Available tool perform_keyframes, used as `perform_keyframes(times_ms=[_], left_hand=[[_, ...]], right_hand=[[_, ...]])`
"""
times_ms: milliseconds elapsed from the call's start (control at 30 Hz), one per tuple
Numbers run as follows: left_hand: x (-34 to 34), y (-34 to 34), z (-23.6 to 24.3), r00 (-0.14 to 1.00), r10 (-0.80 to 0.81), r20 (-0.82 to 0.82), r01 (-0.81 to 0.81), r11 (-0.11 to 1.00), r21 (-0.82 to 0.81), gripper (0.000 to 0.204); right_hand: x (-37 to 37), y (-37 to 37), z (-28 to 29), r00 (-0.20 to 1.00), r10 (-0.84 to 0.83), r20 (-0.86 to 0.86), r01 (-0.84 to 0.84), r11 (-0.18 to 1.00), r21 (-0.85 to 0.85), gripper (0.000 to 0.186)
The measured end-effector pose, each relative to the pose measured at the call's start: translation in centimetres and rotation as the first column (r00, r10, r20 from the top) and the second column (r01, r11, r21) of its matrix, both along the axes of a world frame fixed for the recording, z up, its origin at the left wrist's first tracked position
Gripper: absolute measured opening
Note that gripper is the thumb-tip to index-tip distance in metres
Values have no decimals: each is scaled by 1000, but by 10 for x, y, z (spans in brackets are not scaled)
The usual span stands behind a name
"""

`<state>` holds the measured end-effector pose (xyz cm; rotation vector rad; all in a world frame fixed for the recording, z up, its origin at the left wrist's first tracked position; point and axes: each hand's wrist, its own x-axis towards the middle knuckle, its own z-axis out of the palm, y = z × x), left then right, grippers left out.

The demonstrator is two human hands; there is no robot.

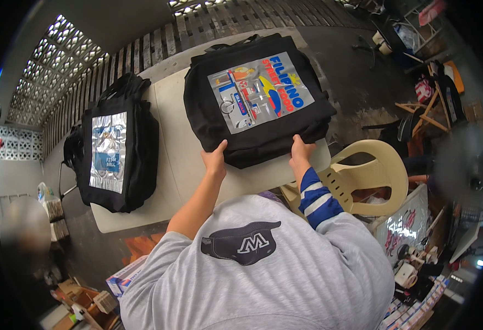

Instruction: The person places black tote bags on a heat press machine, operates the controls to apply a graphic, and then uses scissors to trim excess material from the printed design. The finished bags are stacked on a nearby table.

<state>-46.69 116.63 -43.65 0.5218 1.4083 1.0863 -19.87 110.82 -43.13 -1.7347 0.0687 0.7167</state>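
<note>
Two sides at once: gripping the large black bag [203, 124] by its near edge, placing the left hand [214, 160] toward one end of that edge and the right hand [302, 151] toward the other. Pressing both thumbs down on top of the cloth, tucking the fingers beneath and clamping them on the fabric; cannot tell how each fingertip is sitting under there. Resting the bag on the right half of the white bench [170, 137], close to the right edge, leaving a bare strip along the near edge. Displaying a silver panel [261, 91] on top, with bright lettering and a colourful street scene. Bulging thickly along the near side; cannot tell whether one bag or several.

Swinging over to the left edge of the bench: spotting the smaller black bag [145, 148], lying partly across that edge and reaching down near the near left corner. Showing off a shiny panel [108, 152] with blue print, trailing its handles [125, 87] toward the far edge.

Reaching in with a bare left forearm [195, 201] and, on the right, a blue sleeve [316, 201] striped white; wearing a grey shirt [285, 286]. Just off the near right corner, passing a beige chair [390, 170].
</note>
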Motion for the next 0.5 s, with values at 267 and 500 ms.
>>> perform_keyframes(times_ms=[267, 500], left_hand=[[-26, 15, 5, 999, 37, -13, -36, 999, 2, 70], [-5, 13, 14, 992, 38, -120, -43, 998, -44, 85]], right_hand=[[23, -22, 73, 996, 39, -81, -47, 994, -95, 87], [55, 4, 35, 971, 237, 16, -232, 963, -139, 81]])
